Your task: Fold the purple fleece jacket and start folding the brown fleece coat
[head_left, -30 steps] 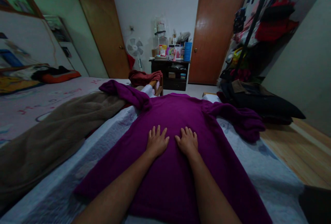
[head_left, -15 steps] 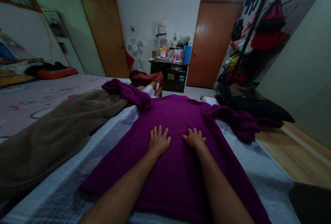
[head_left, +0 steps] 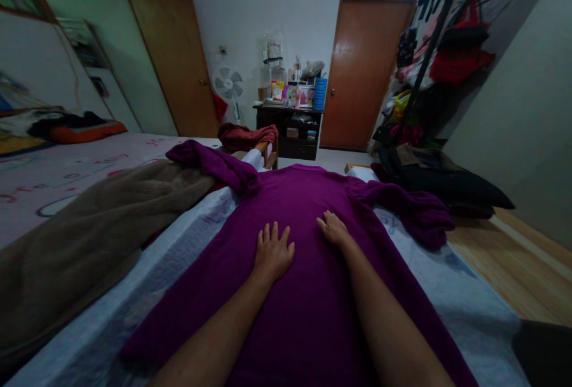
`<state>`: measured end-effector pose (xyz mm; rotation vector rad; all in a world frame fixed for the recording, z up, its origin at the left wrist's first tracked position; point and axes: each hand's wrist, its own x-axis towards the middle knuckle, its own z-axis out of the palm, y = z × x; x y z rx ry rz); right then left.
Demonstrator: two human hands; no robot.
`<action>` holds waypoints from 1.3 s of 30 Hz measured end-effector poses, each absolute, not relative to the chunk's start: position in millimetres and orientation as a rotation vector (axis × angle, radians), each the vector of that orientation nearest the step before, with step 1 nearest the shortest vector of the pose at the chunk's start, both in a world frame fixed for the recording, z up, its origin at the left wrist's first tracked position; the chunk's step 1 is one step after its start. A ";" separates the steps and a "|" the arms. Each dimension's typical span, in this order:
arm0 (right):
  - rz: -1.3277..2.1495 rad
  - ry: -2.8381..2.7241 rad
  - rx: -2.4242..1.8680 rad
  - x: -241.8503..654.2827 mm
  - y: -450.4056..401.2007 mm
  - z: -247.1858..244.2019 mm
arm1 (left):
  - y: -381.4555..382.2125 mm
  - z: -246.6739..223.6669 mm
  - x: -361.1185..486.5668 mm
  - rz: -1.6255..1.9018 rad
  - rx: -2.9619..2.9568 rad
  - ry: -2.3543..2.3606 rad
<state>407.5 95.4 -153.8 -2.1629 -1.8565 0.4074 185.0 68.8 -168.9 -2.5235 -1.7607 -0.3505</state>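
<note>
A purple long-sleeved top [head_left: 304, 196] lies spread over the bed, its neckline at the far end and its sleeves bunched out to both sides. My left hand [head_left: 273, 251] rests flat on the middle of the top, fingers spread. Slightly farther up the cloth, my right hand [head_left: 334, 229] lies palm down, its fingers stretched and closer together. Neither hand grips the fabric. Under the top is a pale blue-grey patterned sheet [head_left: 456, 291].
A brown blanket [head_left: 89, 214] lies along the left, beside a pink printed bedcover [head_left: 84, 154]. Dark folded clothes [head_left: 447, 181] are stacked at the right. Beyond the bed stand a reddish cloth [head_left: 245, 135] on a wooden rail, a fan [head_left: 230, 83] and a dark cabinet [head_left: 290, 136].
My right hand has slid a little farther up the top, and its fingers have drawn closer together. My left hand stays nearly in place. The view has shifted slightly.
</note>
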 end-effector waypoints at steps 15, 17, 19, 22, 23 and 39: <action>0.304 -1.351 -2.537 430.7 87.7 -153.6 | 72.6 -161.1 189.1 -0.202 -2.545 -1.786; 0.267 -1.334 -2.505 430.8 87.9 -152.6 | 77.0 -149.7 199.2 -0.124 -2.584 -1.821; 0.219 -1.316 -2.432 432.2 88.8 -148.8 | 83.4 -135.6 217.9 -0.082 -2.682 -1.780; 0.029 -1.309 -2.216 439.1 89.0 -135.2 | 92.5 -121.3 259.3 -0.173 -2.889 -1.581; -0.064 -1.301 -2.145 443.0 87.9 -129.0 | 94.2 -120.5 274.2 -0.206 -2.949 -1.536; 0.052 -1.094 -2.473 508.1 51.3 -99.4 | 86.1 -166.6 320.7 -0.431 -3.058 -1.395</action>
